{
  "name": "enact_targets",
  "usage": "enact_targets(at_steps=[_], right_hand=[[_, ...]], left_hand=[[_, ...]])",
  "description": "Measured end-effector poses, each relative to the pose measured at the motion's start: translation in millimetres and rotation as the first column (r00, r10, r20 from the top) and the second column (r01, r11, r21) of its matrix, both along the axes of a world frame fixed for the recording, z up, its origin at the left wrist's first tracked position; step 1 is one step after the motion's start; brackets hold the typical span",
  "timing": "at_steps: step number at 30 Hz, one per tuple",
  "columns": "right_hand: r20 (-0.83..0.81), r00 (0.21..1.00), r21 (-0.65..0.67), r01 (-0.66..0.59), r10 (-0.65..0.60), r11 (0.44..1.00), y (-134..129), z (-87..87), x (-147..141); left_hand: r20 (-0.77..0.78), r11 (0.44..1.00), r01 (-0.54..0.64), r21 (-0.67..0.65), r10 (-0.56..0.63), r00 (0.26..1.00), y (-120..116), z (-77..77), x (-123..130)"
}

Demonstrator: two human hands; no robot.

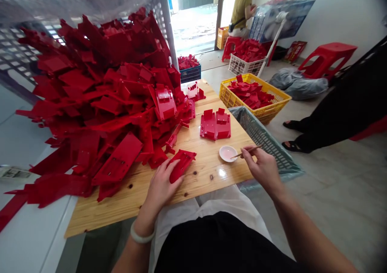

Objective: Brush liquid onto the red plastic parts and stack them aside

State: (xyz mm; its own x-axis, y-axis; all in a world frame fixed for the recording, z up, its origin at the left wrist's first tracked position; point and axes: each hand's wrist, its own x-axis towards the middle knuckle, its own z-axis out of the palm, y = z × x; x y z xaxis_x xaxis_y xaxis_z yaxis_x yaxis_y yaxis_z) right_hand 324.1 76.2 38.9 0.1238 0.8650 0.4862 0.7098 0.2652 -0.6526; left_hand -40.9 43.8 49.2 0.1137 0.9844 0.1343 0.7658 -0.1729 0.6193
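Note:
My left hand (163, 184) is closed around the near end of a red plastic part (182, 163), which rests on the wooden board (211, 160). In my right hand (262, 166) is a thin brush-like stick (248, 151), pinched between thumb and fingers. Its tip reaches into a small white dish (227, 149) of pale pinkish liquid. Beyond the dish, two red parts (215, 124) lie side by side on the board. A large heap of red parts (105, 92) spills from a tipped crate (169, 23) onto the board's left side.
Right of the board stand a plastic-lined green crate (263, 132) and a yellow crate (281, 97) of red parts. A person's legs in black trousers (335, 108) are at the right. Another person (241, 9) sits farther back beside a white crate (242, 65).

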Motion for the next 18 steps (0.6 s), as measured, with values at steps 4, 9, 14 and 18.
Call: enact_targets(at_steps=[4, 9, 14, 18], right_hand=[[0.020, 0.996, -0.009, -0.091, 0.092, 0.996, 1, 11.0, 2], [0.041, 0.977, -0.069, -0.208, 0.211, 0.976, 5, 24.3, 1], [0.012, 0.980, -0.088, -0.195, 0.197, 0.977, 4, 28.7, 2], [-0.076, 0.994, -0.059, -0.082, 0.077, 0.995, 3, 21.8, 9]], left_hand=[[0.614, 0.963, -0.020, -0.270, 0.188, 0.767, 2, 22.7, 17], [0.877, 0.886, 0.155, -0.436, 0.380, 0.293, 1, 39.9, 40], [0.856, 0.803, 0.298, -0.516, 0.493, 0.153, 2, 39.0, 49], [0.873, 0.814, 0.328, -0.480, 0.478, 0.092, 0, 42.4, 54]])
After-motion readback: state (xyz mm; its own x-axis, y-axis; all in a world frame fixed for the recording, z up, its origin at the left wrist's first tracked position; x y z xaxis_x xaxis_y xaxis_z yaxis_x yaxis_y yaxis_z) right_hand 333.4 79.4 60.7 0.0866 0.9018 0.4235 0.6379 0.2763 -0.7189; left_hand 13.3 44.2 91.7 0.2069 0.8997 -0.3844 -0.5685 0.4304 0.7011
